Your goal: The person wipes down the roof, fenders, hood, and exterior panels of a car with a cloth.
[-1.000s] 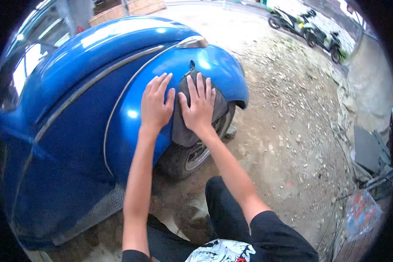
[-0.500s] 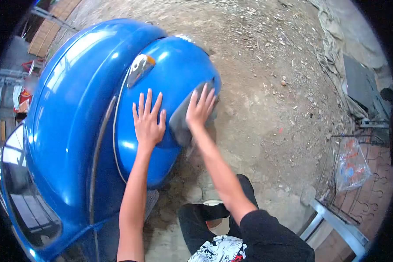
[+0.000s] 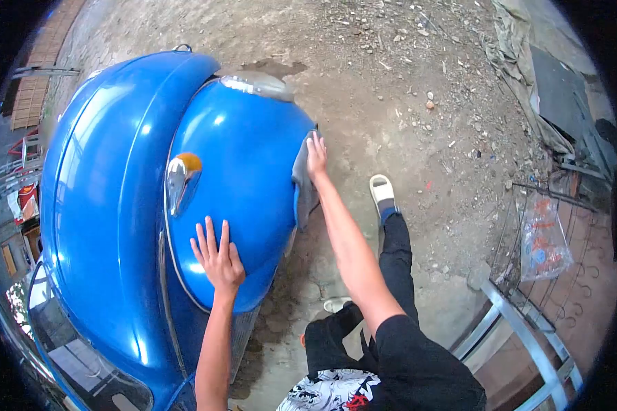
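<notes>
A glossy blue car fender (image 3: 253,161) bulges out in front of me. On its near part my left hand (image 3: 218,260) rests flat with fingers spread, holding nothing. My right hand (image 3: 316,157) presses a dark grey cloth (image 3: 304,179) against the fender's outer right edge, and the cloth drapes downward there. The fingers of that hand are fairly straight and partly seen edge-on. An amber and chrome turn signal lamp (image 3: 182,181) sits on top of the fender, beyond my left hand. At the fender's front is a chrome-rimmed headlight (image 3: 259,85).
The car's blue hood (image 3: 99,198) fills the left, with the windshield (image 3: 92,366) behind it. Dirt ground with gravel (image 3: 391,123) lies to the right. A metal frame (image 3: 528,342), a plastic bag (image 3: 545,240) and a dark panel (image 3: 562,92) stand farther right. My slippered foot (image 3: 382,192) is extended forward.
My right hand has carried the cloth from the fender's upper surface to its outer edge. The view has shifted forward, showing more of the headlight. One leg has stepped out.
</notes>
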{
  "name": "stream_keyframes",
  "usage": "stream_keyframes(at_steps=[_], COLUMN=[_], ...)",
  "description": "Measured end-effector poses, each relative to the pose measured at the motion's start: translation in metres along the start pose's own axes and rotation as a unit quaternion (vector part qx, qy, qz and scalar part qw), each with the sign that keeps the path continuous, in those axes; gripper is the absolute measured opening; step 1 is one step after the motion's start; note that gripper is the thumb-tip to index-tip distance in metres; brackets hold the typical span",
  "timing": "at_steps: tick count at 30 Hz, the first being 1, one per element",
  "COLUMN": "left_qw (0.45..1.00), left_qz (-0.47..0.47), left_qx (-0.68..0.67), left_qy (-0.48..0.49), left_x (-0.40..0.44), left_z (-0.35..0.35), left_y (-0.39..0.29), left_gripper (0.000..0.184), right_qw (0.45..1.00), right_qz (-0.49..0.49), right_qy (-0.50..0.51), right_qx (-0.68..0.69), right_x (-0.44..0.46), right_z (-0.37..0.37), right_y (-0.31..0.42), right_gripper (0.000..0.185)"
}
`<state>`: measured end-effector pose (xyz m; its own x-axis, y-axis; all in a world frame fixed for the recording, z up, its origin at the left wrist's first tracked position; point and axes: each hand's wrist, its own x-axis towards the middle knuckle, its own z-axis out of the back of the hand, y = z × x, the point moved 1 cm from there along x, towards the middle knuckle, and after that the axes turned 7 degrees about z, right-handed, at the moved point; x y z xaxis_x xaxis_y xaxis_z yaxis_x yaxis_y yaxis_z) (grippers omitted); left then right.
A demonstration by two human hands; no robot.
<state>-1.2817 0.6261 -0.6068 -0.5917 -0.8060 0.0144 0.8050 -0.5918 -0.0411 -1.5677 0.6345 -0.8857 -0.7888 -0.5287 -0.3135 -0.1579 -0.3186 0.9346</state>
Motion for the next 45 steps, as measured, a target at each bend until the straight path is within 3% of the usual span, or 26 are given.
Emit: stream_keyframes(at_steps=[3,5,8,10,14,19,21,23,25,28,29,31,32,33,36,39,41,45], left_qw=[1.0,1.0,0.997,0.991,0.982,0.962,0.958,0.956,0.956,0.954,0.952,0.955,0.935,0.932,0.91,0.903,0.903,0.913], left_qz=[-0.003,0.01,0.062,0.129,0.133,0.193,0.206,0.222,0.231,0.242,0.249,0.265,0.264,0.283,0.26,0.293,0.324,0.385], left_qx=[0.002,0.021,0.037,0.024,0.065,0.192,0.195,0.189,0.177,0.172,0.17,-0.005,-0.09,-0.064,-0.115,-0.126,-0.124,-0.039], left_qy=[-0.003,0.005,0.024,0.006,0.122,0.029,0.034,0.035,0.022,0.033,0.047,-0.131,-0.22,-0.217,-0.303,-0.289,-0.253,-0.127], left_x=[-0.002,-0.003,-0.007,0.011,0.073,0.123,0.128,0.125,0.127,0.127,0.124,0.113,0.108,0.103,0.102,0.102,0.102,0.121], left_z=[-0.01,-0.011,-0.004,-0.009,-0.028,-0.069,-0.07,-0.071,-0.07,-0.065,-0.065,-0.075,-0.076,-0.072,-0.075,-0.074,-0.075,-0.061], left_y=[0.008,0.011,-0.009,-0.037,-0.12,-0.145,-0.148,-0.15,-0.148,-0.147,-0.145,-0.14,-0.136,-0.136,-0.129,-0.129,-0.131,-0.134], left_gripper=[0.05,0.053,0.056,0.056,0.053,0.055,0.056,0.058,0.06,0.062,0.068,0.073,0.076,0.082,0.084,0.093,0.105,0.1], right_qw=[0.997,0.993,0.992,0.994,0.971,0.972,0.974,0.981,0.974,0.964,0.958,0.925,0.882,0.811,0.722,0.772,0.826,0.783], right_qz=[-0.024,-0.067,-0.064,0.035,0.101,0.128,0.133,0.053,0.066,-0.038,0.044,0.227,0.326,0.41,0.463,0.484,0.408,0.384], right_qy=[0.029,0.042,0.097,0.1,0.177,0.184,0.176,0.18,0.209,0.232,0.241,0.248,0.289,0.367,0.482,0.364,0.33,0.356], right_qx=[0.074,0.087,0.043,-0.024,-0.122,-0.07,-0.055,-0.05,-0.052,-0.127,-0.148,-0.18,-0.178,-0.197,-0.179,-0.193,-0.205,-0.337], right_x=[0.085,0.093,0.048,0.002,-0.05,-0.021,0.009,0.055,0.107,0.096,0.072,0.01,-0.017,-0.04,-0.025,0.035,0.09,0.141], right_z=[-0.021,-0.037,-0.001,0.008,0.035,0.036,0.03,0.015,-0.015,-0.01,-0.007,0.001,0.005,0.006,-0.022,-0.071,-0.107,-0.151], right_y=[-0.087,-0.127,-0.061,-0.014,0.077,0.071,0.055,0.037,-0.034,0.03,0.051,0.102,0.127,0.143,0.182,0.208,0.22,0.235], right_gripper=[0.073,0.075,0.075,0.072,0.067,0.07,0.07,0.069,0.07,0.07,0.069,0.07,0.069,0.067,0.06,0.054,0.052,0.053])
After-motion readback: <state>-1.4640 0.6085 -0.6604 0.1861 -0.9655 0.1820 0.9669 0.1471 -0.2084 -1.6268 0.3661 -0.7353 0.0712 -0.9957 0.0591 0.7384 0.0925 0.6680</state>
